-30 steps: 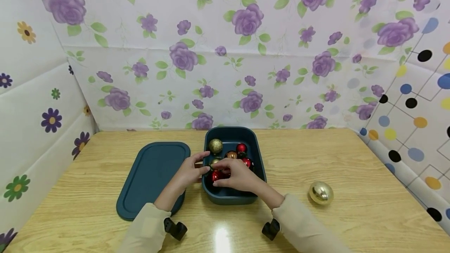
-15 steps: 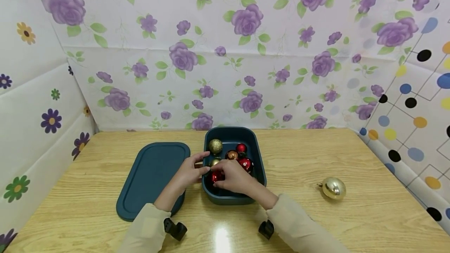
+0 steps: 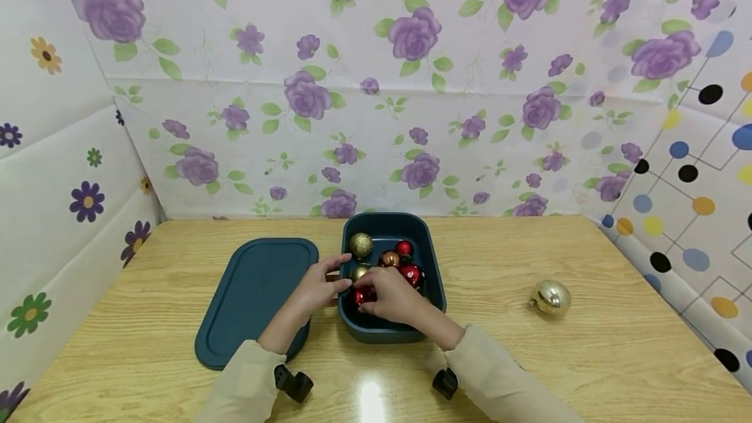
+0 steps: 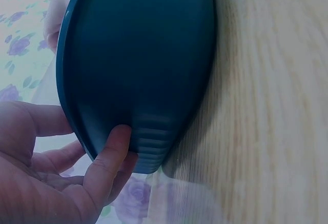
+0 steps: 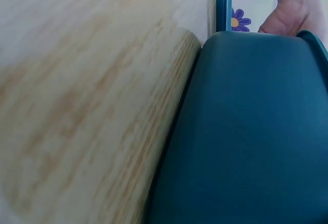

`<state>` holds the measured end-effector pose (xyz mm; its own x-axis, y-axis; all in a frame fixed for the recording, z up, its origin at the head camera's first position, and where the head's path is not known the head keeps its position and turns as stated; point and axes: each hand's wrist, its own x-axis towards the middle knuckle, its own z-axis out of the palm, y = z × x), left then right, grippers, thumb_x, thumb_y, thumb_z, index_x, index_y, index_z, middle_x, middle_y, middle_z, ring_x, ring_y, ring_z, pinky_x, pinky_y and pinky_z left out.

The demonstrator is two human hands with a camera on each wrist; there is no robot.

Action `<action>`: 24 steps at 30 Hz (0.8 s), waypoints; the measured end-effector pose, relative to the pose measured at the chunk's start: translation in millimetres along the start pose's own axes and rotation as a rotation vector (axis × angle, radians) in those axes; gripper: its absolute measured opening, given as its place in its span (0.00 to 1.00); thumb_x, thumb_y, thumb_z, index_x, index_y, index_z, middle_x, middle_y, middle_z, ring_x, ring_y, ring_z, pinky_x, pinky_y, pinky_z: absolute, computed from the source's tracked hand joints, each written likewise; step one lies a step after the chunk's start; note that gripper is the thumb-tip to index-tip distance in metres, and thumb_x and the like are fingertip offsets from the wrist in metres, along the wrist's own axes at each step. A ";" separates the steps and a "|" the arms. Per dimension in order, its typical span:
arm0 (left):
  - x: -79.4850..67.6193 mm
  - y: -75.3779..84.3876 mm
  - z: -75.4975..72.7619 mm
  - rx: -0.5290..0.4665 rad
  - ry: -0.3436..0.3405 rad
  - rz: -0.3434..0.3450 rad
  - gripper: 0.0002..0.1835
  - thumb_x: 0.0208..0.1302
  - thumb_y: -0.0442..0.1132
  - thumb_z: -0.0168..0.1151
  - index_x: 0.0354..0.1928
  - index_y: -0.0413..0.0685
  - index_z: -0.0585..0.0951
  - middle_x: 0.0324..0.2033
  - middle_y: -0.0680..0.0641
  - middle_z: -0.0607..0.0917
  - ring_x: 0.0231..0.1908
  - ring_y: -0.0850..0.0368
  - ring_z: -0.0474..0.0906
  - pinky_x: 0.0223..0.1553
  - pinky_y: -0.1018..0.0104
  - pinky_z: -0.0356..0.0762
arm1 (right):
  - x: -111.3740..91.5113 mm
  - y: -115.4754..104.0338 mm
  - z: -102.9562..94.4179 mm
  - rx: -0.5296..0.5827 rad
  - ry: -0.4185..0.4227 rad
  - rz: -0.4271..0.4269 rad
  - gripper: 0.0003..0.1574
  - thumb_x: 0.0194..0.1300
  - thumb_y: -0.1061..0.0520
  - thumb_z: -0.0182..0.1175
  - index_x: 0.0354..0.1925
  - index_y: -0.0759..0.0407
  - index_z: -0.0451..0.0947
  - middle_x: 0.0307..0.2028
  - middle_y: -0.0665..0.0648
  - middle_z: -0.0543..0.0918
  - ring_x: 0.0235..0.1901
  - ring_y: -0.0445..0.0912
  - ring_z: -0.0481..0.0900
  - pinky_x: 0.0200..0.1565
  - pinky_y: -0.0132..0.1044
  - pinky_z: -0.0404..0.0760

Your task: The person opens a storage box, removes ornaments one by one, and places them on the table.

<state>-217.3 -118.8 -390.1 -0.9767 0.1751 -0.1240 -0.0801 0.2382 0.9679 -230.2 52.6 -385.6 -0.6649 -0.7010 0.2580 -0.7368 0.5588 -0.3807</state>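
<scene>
A dark teal box (image 3: 435, 279) stands on the table with several Christmas baubles in it. My left hand (image 3: 317, 289) grips its left wall; in the left wrist view the fingers (image 4: 105, 170) press the outside below the rim. Inside the box, my right hand (image 3: 393, 296) pinches a shiny red bauble (image 3: 363, 295), which shows between thumb and index finger. Around it lie a glittery gold bauble (image 3: 361, 245), a smooth gold one (image 3: 360, 271) partly hidden, a copper one (image 3: 390, 259), a small red one (image 3: 404, 248) and a white-dotted red one (image 3: 412, 275).
A teal lid (image 3: 258, 299) lies flat to the left of the box, under the left forearm. A shiny gold bauble (image 3: 551, 297) rests on the wooden table (image 3: 499, 247) at right. A floral cloth (image 3: 376, 116) hangs behind the table.
The loose gold bauble has rolled right and then away from me, turning so its cap faces left. My right hand has shifted slightly left over the red bauble; the left hand stays put.
</scene>
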 end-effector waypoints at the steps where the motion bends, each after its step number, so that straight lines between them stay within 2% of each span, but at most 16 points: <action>1: 0.0 0.1 0.1 0.001 0.000 -0.001 0.26 0.64 0.28 0.52 0.65 0.45 0.65 0.60 0.35 0.65 0.55 0.40 0.68 0.41 0.54 0.77 | 0.0 0.3 0.2 -0.002 0.001 -0.001 0.19 0.47 0.60 0.71 0.40 0.64 0.82 0.35 0.56 0.84 0.37 0.45 0.79 0.38 0.33 0.77; 6: 0.7 0.0 0.7 -0.005 0.000 -0.011 0.26 0.64 0.28 0.52 0.65 0.45 0.65 0.60 0.35 0.65 0.55 0.40 0.68 0.40 0.53 0.78 | -1.5 0.7 0.0 0.010 0.008 -0.003 0.19 0.47 0.59 0.71 0.41 0.64 0.82 0.36 0.56 0.84 0.37 0.46 0.79 0.39 0.34 0.77; 12: 0.4 1.0 1.6 -0.003 -0.006 -0.015 0.27 0.64 0.29 0.53 0.65 0.45 0.64 0.61 0.35 0.63 0.56 0.39 0.67 0.40 0.53 0.78 | -7.7 3.7 -4.0 0.100 0.018 0.011 0.20 0.49 0.60 0.70 0.42 0.65 0.81 0.39 0.58 0.83 0.36 0.45 0.79 0.35 0.30 0.77; 20: -0.2 0.4 0.6 -0.002 0.002 -0.013 0.27 0.64 0.29 0.53 0.65 0.45 0.65 0.60 0.36 0.65 0.55 0.40 0.68 0.40 0.54 0.78 | -18.8 9.8 -30.8 0.132 0.105 0.054 0.21 0.50 0.59 0.69 0.44 0.62 0.81 0.39 0.56 0.82 0.35 0.45 0.79 0.34 0.30 0.78; 24: -2.6 2.1 -0.3 0.007 0.003 -0.001 0.27 0.64 0.29 0.53 0.65 0.45 0.65 0.61 0.35 0.63 0.55 0.40 0.67 0.39 0.55 0.78 | -26.7 18.9 -46.0 0.210 0.152 0.096 0.22 0.50 0.60 0.69 0.46 0.64 0.80 0.42 0.59 0.81 0.39 0.48 0.79 0.37 0.34 0.80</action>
<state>-215.0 -119.0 -387.6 -0.9773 0.1720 -0.1240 -0.0795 0.2447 0.9663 -232.0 102.2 -358.8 -0.7529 -0.5660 0.3358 -0.6385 0.5046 -0.5811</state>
